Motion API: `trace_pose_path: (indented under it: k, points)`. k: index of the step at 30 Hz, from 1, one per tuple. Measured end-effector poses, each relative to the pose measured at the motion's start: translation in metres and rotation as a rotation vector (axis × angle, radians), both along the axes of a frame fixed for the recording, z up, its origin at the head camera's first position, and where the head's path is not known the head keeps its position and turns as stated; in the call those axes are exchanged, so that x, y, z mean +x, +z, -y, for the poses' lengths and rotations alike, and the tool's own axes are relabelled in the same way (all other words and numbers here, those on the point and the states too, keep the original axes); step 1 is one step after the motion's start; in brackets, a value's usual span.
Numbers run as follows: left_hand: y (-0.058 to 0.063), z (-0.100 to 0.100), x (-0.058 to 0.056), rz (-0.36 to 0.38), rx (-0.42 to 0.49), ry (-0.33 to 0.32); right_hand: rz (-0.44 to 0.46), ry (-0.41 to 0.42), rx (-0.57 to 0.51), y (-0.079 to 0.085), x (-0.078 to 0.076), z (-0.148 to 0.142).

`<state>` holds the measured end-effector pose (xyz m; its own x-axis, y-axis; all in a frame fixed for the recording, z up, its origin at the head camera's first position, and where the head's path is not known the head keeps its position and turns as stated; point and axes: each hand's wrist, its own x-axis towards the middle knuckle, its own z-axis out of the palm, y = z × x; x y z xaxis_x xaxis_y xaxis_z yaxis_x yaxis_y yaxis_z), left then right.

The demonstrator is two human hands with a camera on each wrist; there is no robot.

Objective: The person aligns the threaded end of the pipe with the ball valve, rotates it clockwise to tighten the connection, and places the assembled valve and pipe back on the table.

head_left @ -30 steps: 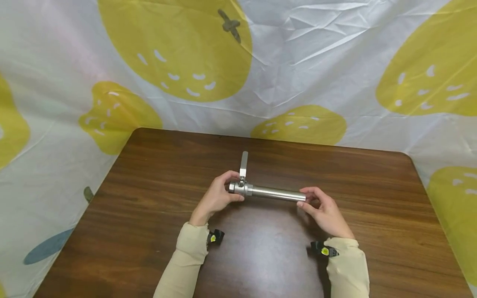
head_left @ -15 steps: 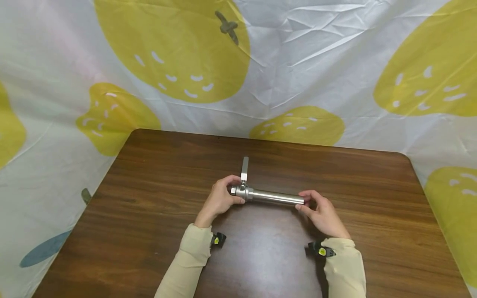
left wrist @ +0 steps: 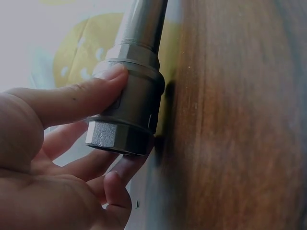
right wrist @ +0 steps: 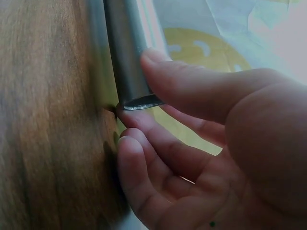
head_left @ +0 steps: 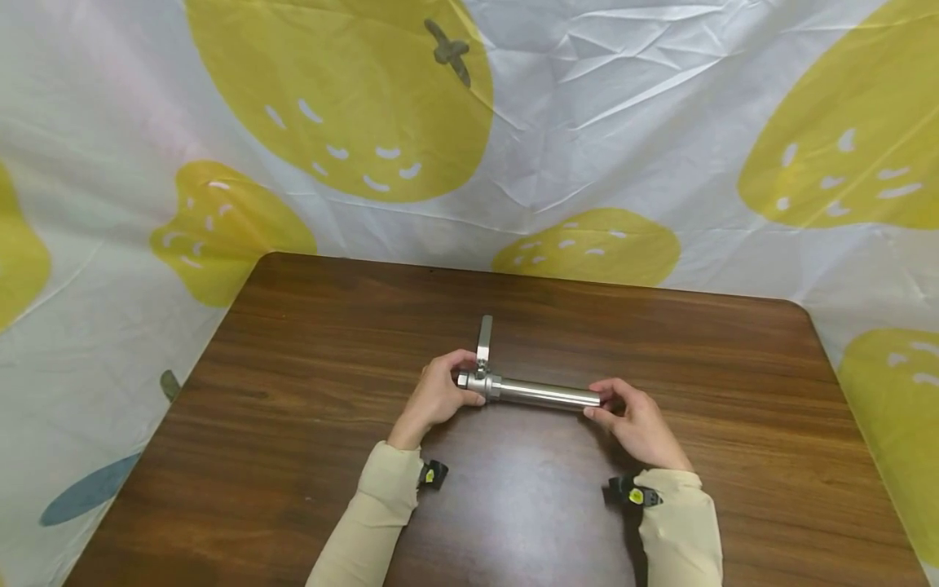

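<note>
A metal ball valve (head_left: pixel 481 386) has a straight steel pipe (head_left: pixel 550 395) joined to its right end. Its flat lever handle (head_left: pixel 485 338) points toward the back of the table. My left hand (head_left: pixel 434 395) grips the valve body, thumb on the near side and fingers behind and under it; the hex end (left wrist: pixel 112 136) shows in the left wrist view. At the pipe's far right end, my right hand (head_left: pixel 640 417) pinches the tube between thumb and fingers, and the open rim (right wrist: pixel 141 102) is visible. Valve and pipe lie low, close to the tabletop; contact with it is unclear.
The brown wood-grain table (head_left: pixel 330 326) has rounded back corners. Behind and beside it hangs a white cloth (head_left: pixel 623 122) printed with yellow fruit. Black camera straps (head_left: pixel 434 474) sit at both wrists, by pale sleeves (head_left: pixel 367 514).
The valve and pipe have come slightly down in the head view, toward me or the tabletop, with both hands keeping their hold. The head view has shifted slightly.
</note>
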<state>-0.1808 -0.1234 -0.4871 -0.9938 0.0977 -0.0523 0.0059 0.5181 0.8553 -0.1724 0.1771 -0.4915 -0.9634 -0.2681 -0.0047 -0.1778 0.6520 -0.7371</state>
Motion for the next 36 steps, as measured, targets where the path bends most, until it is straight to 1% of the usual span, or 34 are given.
trace_pose_path:
  k: [9, 19, 31, 36]
  points:
    - [0.002, -0.001, 0.001, -0.001, -0.016, 0.016, 0.036, -0.013, 0.021, -0.002, 0.001, 0.0]
    - [0.001, 0.001, 0.001, 0.05, -0.033, 0.021, 0.014, -0.019, 0.021, -0.002, 0.001, 0.004]
    - [-0.001, 0.0, -0.002, 0.072, -0.034, -0.01, 0.029, -0.052, 0.032, -0.006, 0.002, 0.002]
    - [-0.006, 0.002, 0.0, 0.095, -0.045, -0.015, 0.038, -0.06, 0.024, -0.012, 0.001, 0.003]
